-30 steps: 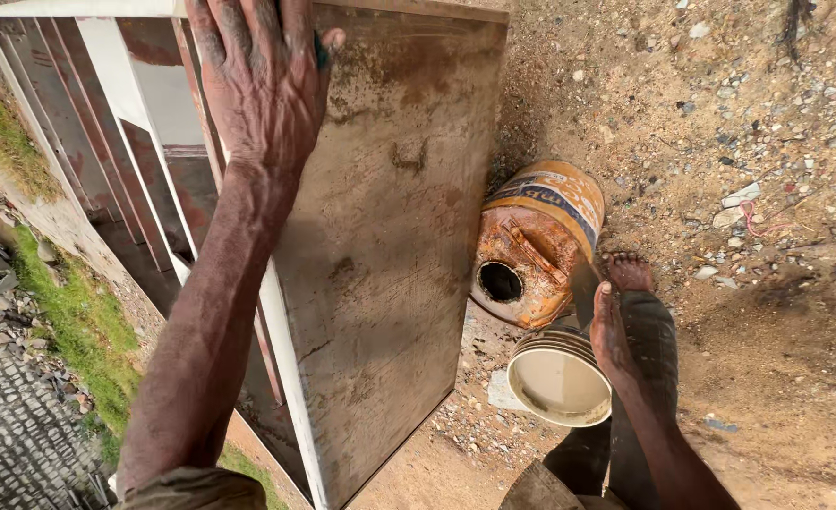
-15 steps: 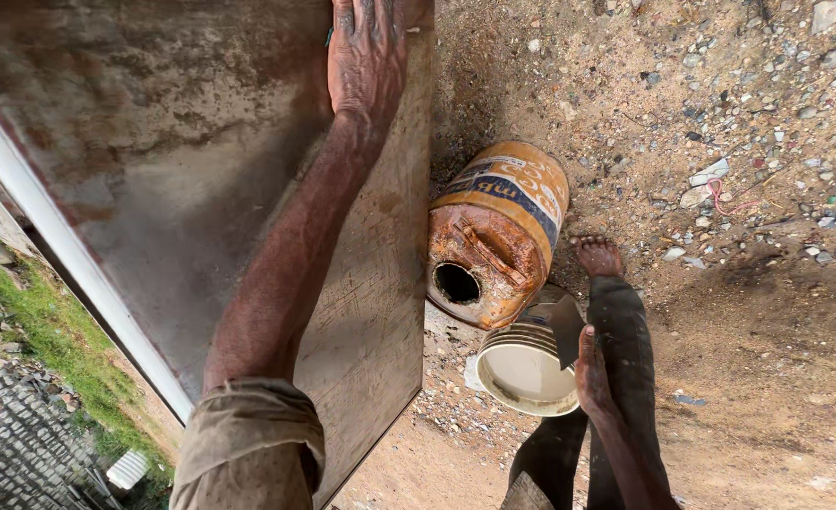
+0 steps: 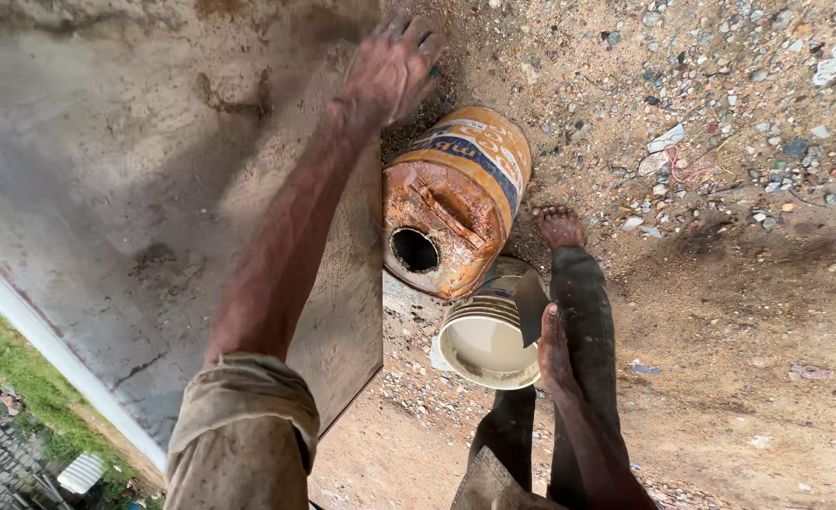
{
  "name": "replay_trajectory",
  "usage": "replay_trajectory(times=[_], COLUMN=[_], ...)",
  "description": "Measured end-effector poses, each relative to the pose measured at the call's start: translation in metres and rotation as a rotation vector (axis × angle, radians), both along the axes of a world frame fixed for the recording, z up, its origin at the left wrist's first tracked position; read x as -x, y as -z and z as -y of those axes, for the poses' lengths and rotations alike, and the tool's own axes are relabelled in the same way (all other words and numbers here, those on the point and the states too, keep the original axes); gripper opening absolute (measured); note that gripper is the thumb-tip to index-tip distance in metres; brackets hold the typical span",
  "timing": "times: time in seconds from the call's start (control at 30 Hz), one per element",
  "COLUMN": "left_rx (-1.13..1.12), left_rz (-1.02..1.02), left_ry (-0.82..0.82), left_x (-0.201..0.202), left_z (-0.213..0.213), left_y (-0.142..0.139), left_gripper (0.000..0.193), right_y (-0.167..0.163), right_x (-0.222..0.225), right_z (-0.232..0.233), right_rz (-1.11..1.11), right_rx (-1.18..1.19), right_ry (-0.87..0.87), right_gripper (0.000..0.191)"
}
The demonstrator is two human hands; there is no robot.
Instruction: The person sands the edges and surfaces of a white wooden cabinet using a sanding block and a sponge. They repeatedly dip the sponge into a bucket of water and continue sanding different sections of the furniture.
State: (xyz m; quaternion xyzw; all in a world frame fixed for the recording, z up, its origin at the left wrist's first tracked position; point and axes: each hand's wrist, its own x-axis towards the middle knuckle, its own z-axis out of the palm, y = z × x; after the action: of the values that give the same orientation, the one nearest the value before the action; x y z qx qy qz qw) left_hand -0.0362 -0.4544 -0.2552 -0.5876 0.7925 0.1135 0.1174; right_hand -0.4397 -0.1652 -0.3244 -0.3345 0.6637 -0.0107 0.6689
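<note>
Right hand [image 3: 552, 351] low by the leg, fingers curled around a trowel-like flat metal blade [image 3: 531, 304], apparently tipped into the round white plastic bucket [image 3: 484, 340]; grip partly hidden. Bucket sitting on bare sandy ground [image 3: 720, 378], mouth tilted toward camera, likely to keep contents within reach. Just beyond, touching the bucket rim: rusty orange metal drum [image 3: 456, 203] lying on its side, long axis running up-right, bung end facing camera. Bare foot [image 3: 560, 227] beside it. Farthest: left hand [image 3: 390, 66] pressed flat, fingers spread, near the right edge of the grey mortar-stained upright slab [image 3: 135, 189], probably bracing; nothing gripped.
</note>
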Motion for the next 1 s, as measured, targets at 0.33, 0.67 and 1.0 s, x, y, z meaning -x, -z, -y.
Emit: replay_trajectory(times=[0.33,0.67,1.0], left_rx=[-0.124,-0.649,-0.516], left_rz=[-0.847,-0.708,-1.117], left_ry=[-1.109,-1.274,-1.172], left_x=[0.212,0.318,0.210], left_z=[-0.459,-0.568,-0.562], left_y=[-0.008,0.228,0.024], left_gripper=[0.030,0.034,0.036], right_y=[0.021,0.063,0.015], right_x=[0.038,0.137,0.075], right_z=[-0.081,-0.180,-0.154], right_rz=[0.215,0.422,0.004], right_rx=[0.013,0.046,0.295], right_ry=[0.369,0.486,-0.128], right_gripper=[0.094,0.075,0.060])
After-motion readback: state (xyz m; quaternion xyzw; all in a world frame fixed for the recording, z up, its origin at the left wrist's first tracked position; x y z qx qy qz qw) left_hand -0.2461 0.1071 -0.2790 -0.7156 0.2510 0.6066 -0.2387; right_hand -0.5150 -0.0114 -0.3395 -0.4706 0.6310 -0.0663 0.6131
